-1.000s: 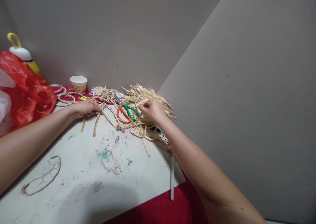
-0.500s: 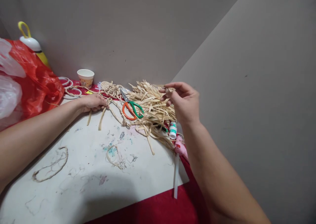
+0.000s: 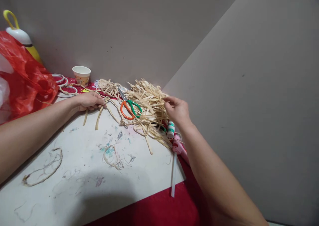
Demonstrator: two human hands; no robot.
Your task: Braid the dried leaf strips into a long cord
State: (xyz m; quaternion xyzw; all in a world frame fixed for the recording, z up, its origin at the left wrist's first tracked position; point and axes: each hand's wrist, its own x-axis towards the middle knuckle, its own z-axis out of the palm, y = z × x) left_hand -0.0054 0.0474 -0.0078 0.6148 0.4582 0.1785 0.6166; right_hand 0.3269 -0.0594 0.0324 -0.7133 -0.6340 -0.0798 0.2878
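Note:
My left hand (image 3: pixel 91 100) is closed on a knotted, braided straw cord (image 3: pixel 106 101) at the board's far edge, with loose strip ends hanging below. At the right side of a pile of dry straw strips (image 3: pixel 147 93), my right hand (image 3: pixel 178 111) has its thumb and fingers pinched together on the strip ends; the exact grip is partly hidden. Between the hands, scissors (image 3: pixel 128 108) with one orange and one green handle lie against the pile, blades pointing away. A coil of braided cord (image 3: pixel 107 85) rests behind them.
A paper cup (image 3: pixel 81 76) stands by the wall, near white rings (image 3: pixel 67 91). Left are a red plastic bag (image 3: pixel 30 83) and a yellow-white bottle (image 3: pixel 21 36). A small white-green bottle (image 3: pixel 170 129), pink glue gun (image 3: pixel 177 144) and glue stick (image 3: pixel 173 176) lie right. Cord scraps (image 3: pixel 58 163) lie on the white board (image 3: pixel 82 199).
My right hand went from the middle of the straw pile up and right, fingers loosened, then came back down to the pile's right edge. My left hand stayed on the cord. The view shifted slightly.

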